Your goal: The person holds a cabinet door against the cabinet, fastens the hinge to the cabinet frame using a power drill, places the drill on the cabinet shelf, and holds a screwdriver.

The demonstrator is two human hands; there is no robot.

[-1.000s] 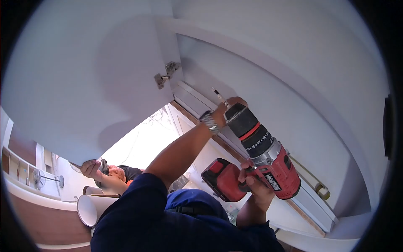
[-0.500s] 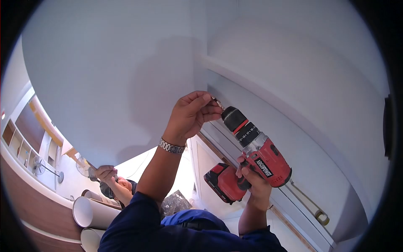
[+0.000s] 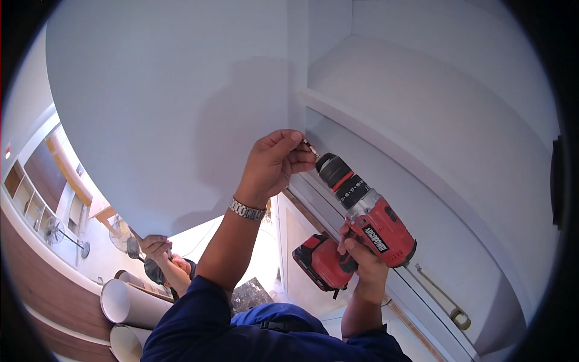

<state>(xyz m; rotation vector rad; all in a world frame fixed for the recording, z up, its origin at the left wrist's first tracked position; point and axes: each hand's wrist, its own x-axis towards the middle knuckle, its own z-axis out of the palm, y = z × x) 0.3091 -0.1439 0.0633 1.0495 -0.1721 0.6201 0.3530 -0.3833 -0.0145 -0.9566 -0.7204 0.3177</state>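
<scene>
My right hand (image 3: pixel 364 258) is wrapped round the handle of a red and black cordless drill (image 3: pixel 381 232), which tilts up and to the left. A thin bit (image 3: pixel 310 146) sticks out of the drill's black chuck. At its tip, my left hand (image 3: pixel 276 158) has thumb and fingers pinched together; a small dark and silver piece shows between them, at the bit. A metal watch (image 3: pixel 246 209) is on my left wrist. Behind my hands stands a large pale door panel (image 3: pixel 151 120), beside a white cabinet frame (image 3: pixel 386 136).
Another person's hand (image 3: pixel 156 246) holds the lower edge of the panel at the left. Rolled sheets (image 3: pixel 129 301) lie at the lower left, near a fan (image 3: pixel 54 230) and shelves (image 3: pixel 27 199). A brass-coloured handle (image 3: pixel 461 318) is at the lower right.
My left hand has come back from the cabinet side to the drill bit, its fingers now pinched there. The view has swung, hiding the hinge seen earlier. The drill stays in my right hand.
</scene>
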